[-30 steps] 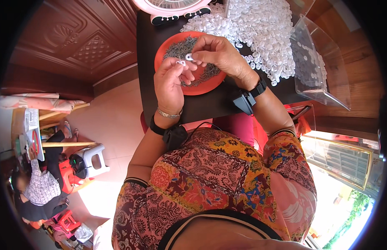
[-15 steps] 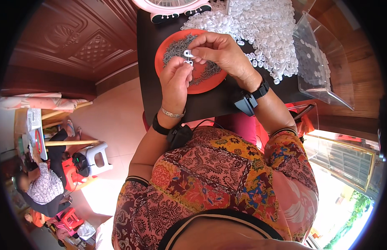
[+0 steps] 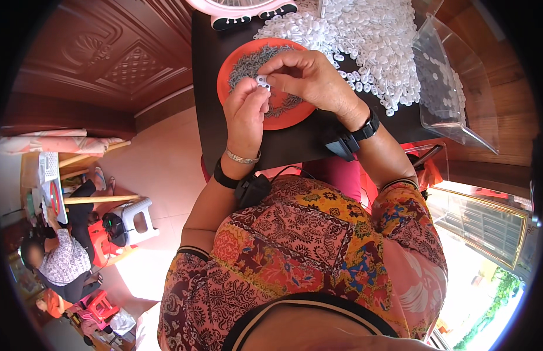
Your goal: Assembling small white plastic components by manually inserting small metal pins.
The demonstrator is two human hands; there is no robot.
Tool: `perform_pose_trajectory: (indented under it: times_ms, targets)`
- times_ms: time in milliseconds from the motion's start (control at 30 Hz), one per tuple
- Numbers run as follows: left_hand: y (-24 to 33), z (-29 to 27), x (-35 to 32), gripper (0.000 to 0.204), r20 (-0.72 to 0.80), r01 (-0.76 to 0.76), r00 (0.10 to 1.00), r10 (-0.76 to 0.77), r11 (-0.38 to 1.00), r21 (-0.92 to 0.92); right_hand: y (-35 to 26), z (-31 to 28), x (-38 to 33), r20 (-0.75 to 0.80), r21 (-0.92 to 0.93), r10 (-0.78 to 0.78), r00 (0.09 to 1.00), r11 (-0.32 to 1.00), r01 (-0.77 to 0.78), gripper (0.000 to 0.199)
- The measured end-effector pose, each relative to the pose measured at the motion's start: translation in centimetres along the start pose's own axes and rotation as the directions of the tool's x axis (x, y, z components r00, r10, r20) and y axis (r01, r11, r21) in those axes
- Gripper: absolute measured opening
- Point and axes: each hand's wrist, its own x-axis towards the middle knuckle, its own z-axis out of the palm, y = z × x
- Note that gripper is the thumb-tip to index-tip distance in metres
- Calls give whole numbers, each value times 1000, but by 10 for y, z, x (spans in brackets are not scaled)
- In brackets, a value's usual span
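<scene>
My left hand (image 3: pixel 245 114) pinches a small white plastic piece with round holes (image 3: pixel 264 86) between thumb and fingers. My right hand (image 3: pixel 318 82) pinches a second white oval piece (image 3: pixel 260 79), which meets the first or sits right against it; I cannot tell if they are joined. Both hands hover over an orange-red round plate (image 3: pixel 226 61) heaped with small thin grey parts (image 3: pixel 251 63), whose exact kind is too small to tell. Beyond the right hand a large pile of white oval pieces (image 3: pixel 374 41) spreads over the dark table (image 3: pixel 210 99).
A clear plastic bin (image 3: pixel 452 88) with white pieces lies tipped at the table's right. A pink round object with black shoe-shaped feet (image 3: pixel 230 22) stands at the far edge. On the left, another person (image 3: pixel 67 257) sits near a grey-white stool (image 3: pixel 137 222).
The right hand has lowered slightly, bringing its white piece down against the one in the left hand. A gap between the two pieces has closed. The left hand has hardly moved.
</scene>
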Motion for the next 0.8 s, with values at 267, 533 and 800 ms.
perform_pose_trajectory:
  times_ms: [267,533,800]
  targets:
    - [-2,0,0,16,-41,15,999,-17,999,-30,2,3,1,84,-123,-148,985,980,158,27]
    - [-1,0,0,18,-76,21,997,-27,997,-73,-1,4,0,81,-216,-187,979,956,200,28]
    - [-2,3,2,22,-98,14,995,-17,999,-30,-1,7,-2,80,-247,-217,973,941,230,33]
